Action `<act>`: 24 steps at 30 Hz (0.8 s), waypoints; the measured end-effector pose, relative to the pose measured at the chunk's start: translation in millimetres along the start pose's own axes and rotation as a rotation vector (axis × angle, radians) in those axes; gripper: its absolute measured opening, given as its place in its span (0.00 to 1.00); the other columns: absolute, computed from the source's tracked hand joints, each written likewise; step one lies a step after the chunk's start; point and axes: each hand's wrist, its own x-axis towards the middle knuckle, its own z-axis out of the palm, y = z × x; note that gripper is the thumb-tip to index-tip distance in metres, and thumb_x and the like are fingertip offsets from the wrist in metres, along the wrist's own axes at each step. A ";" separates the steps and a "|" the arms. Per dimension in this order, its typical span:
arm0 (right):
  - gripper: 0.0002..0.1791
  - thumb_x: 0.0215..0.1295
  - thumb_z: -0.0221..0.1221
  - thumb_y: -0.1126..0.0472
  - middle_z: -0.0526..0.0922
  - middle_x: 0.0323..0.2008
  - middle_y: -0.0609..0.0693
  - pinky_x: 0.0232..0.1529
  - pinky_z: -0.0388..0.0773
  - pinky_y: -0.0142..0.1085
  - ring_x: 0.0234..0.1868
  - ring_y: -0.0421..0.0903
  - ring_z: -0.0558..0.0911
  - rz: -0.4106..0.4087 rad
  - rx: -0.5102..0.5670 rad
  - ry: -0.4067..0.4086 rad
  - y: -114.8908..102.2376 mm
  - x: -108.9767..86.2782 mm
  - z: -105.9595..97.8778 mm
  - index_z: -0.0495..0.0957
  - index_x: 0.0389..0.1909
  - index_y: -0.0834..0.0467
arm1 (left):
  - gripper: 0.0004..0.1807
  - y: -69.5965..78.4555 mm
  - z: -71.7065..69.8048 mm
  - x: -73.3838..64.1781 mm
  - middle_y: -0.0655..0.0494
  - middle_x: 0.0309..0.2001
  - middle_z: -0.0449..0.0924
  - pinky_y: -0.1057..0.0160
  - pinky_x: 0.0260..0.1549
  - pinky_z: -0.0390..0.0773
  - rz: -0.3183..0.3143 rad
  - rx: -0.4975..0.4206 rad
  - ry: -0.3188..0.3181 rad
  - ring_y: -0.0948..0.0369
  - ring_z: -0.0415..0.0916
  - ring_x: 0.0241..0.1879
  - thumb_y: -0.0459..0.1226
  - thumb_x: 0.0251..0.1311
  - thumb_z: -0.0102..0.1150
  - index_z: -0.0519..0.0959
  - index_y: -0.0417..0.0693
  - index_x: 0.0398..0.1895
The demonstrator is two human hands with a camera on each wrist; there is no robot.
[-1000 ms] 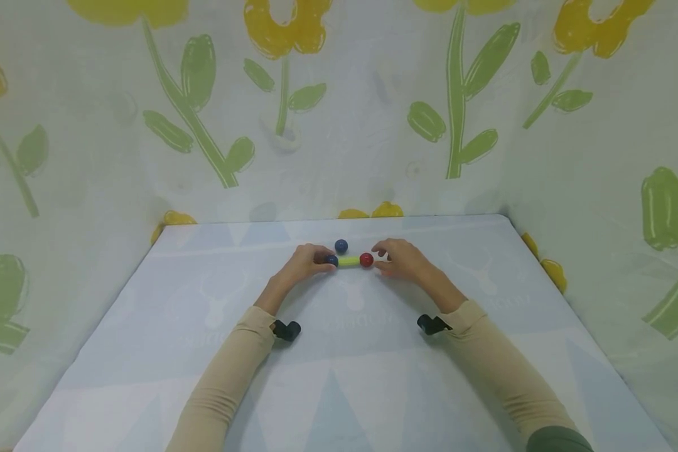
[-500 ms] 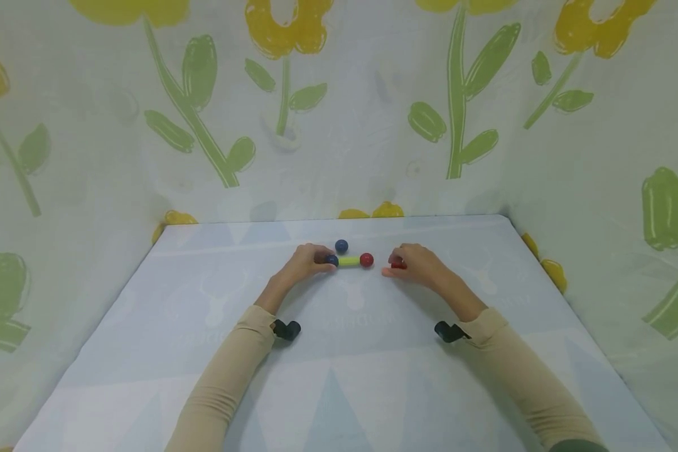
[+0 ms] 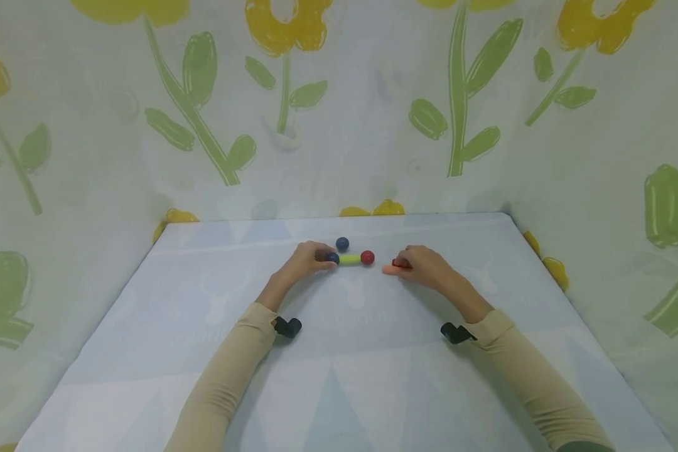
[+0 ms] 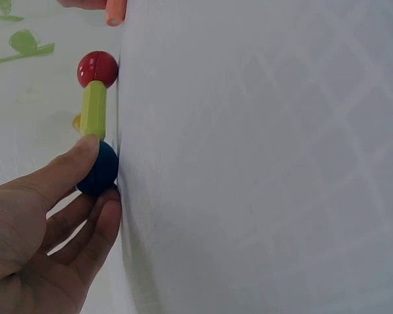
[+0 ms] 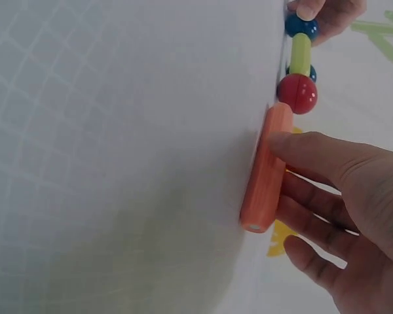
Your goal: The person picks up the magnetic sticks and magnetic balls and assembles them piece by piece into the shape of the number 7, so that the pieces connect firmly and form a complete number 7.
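left hand (image 3: 305, 259) pinches the blue ball (image 4: 102, 171). right hand (image 3: 428, 269) pinches the orange stick (image 5: 264, 183), long axis roughly toward the red ball (image 3: 367, 257), not touching.

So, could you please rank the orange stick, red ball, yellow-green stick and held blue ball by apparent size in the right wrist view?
1. Orange stick, helped by looking nearest the camera
2. Red ball
3. Yellow-green stick and held blue ball: too close to rank, the latter being partly hidden
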 end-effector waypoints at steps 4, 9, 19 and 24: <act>0.11 0.60 0.68 0.59 0.84 0.33 0.52 0.39 0.79 0.37 0.32 0.44 0.76 0.003 -0.009 -0.010 0.1 -0.3 -0.1 0.86 0.40 0.61 | 0.22 -0.1 -0.3 0.8 0.49 0.50 0.85 0.57 0.52 0.81 -0.005 -0.009 -0.002 0.56 0.81 0.48 0.40 0.58 0.69 0.80 0.46 0.56; 0.11 0.59 0.68 0.61 0.84 0.34 0.52 0.39 0.79 0.36 0.33 0.45 0.76 0.014 -0.012 -0.027 0.2 0.7 1.3 0.86 0.41 0.61 | 0.22 0.4 -0.3 -0.1 0.49 0.50 0.85 0.58 0.52 0.81 -0.007 -0.003 -0.004 0.57 0.81 0.47 0.40 0.58 0.69 0.81 0.46 0.56; 0.11 0.62 0.67 0.58 0.83 0.34 0.52 0.39 0.79 0.36 0.33 0.44 0.75 0.025 -0.021 -0.025 0.5 0.0 3.4 0.86 0.41 0.60 | 0.21 1.4 -0.3 -1.0 0.49 0.51 0.85 0.58 0.52 0.81 -0.002 -0.015 -0.006 0.57 0.82 0.48 0.39 0.58 0.69 0.81 0.44 0.55; 0.11 0.62 0.66 0.60 0.83 0.34 0.51 0.40 0.79 0.36 0.33 0.44 0.75 0.030 -0.025 -0.018 -0.9 -0.2 2.1 0.86 0.43 0.60 | 0.21 2.7 -1.3 -1.6 0.49 0.51 0.85 0.58 0.54 0.80 -0.003 -0.018 -0.007 0.56 0.82 0.49 0.39 0.58 0.68 0.81 0.44 0.55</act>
